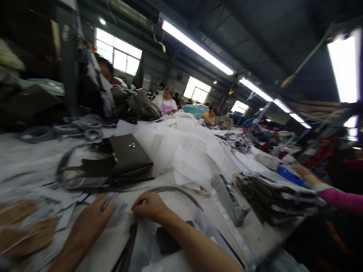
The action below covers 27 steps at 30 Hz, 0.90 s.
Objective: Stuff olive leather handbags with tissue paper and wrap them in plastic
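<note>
My left hand [92, 217] is closed at the lower left, thumb and fingers pinching a blurred piece of clear plastic [120, 207]. Close beside it, my right hand [151, 206] has its fingers curled together near the plastic's other side; what they hold, if anything, is hidden. Under my right forearm lies a dark flat piece [172, 238] on clear plastic wrapping. Just beyond my hands, a dark olive handbag [130, 153] rests on the table. A dark wrapped strap [181, 192] curves behind my right hand.
White sheets [187, 147] form a large heap ahead. Brown paper tags [17, 213] lie at left, coiled straps [36, 134] behind. Right of me are a grey-green device [225, 196] and stacked dark bags [278, 196]. A co-worker's hand [302, 172] reaches in from the right.
</note>
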### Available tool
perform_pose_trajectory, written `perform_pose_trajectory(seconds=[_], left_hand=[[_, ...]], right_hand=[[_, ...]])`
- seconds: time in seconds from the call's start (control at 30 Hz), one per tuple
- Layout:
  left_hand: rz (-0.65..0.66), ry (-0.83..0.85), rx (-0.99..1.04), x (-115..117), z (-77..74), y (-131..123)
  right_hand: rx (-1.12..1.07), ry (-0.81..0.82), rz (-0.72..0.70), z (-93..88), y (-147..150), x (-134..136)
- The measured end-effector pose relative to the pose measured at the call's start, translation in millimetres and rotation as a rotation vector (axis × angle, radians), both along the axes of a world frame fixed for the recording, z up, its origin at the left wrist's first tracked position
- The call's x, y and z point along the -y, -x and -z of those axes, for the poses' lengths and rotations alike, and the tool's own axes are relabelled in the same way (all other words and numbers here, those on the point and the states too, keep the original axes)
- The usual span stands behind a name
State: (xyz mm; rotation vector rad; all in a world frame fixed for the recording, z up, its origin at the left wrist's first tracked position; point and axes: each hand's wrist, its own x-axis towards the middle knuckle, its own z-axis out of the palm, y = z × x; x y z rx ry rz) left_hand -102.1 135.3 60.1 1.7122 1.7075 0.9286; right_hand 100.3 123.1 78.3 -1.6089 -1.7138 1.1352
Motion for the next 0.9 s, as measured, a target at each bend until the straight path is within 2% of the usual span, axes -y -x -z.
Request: perform_pose_trajectory(seconds=[0.07,0.13,0.23,0.3,0.43,0.5,0.6,0.67,0.73,0.9], left_hand=[[0.038,0.077,0.120,8,-19.1,1],[0.047,0.179,0.423,14,-30.4,-1],[0.219,0.293,0.849,25,-35.9,-7],[0.364,0.376,0.925,32,-35.4,-11],[0.580,0.521,0.904,39,-32.0,-10],[0.627,0.526,0.850,38,-31.8,-5],[0.676,0.514,0.646,34,-33.1,7],[0.650,0.444,0.438,31,-32.9,16],[0.564,0.348,0.263,27,-31.0,24],[0.306,0.254,0.084,18,-21.2,27]], right_hand=[[0.016,-0.037,-0.017,2.6,-2,0],[0.020,-0.047,-0.043,5.3,-1,0],[0.026,-0.029,-0.093,4.0,0,0],[0.038,-0.019,-0.109,-2.2,-5,-1],[0.115,-0.113,-0.033,-15.9,-26,-11],[0.182,-0.166,-0.015,-16.1,-35,-18],[0.269,-0.154,-0.091,-9.1,-39,-22],[0.300,-0.117,-0.146,-6.1,-39,-25],[0.311,-0.097,-0.167,-8.5,-42,-29],[0.373,-0.150,-0.089,-25.0,-66,-45]])
